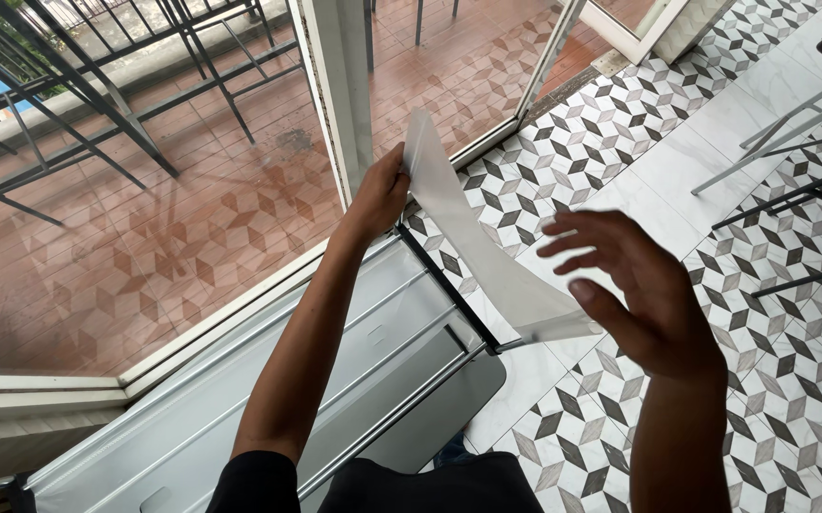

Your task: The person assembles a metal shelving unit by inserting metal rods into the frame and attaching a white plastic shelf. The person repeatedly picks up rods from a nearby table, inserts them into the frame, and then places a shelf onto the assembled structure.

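Note:
My left hand point(380, 195) is stretched out ahead and grips the far end of a long white sheet point(472, 237), which bends down and back toward me. My right hand point(634, 290) hovers at the sheet's near end with its fingers spread; the thumb is close to the sheet's lower corner, and I cannot tell if it touches. Below my arms lies a grey folded table point(240, 399) with black metal bars on its underside.
A white window frame point(340, 95) with glass stands ahead, with a brick-tiled balcony and black railings beyond it. The floor point(781, 380) has patterned black-and-white tiles. Metal chair legs point(781, 142) stand at the right.

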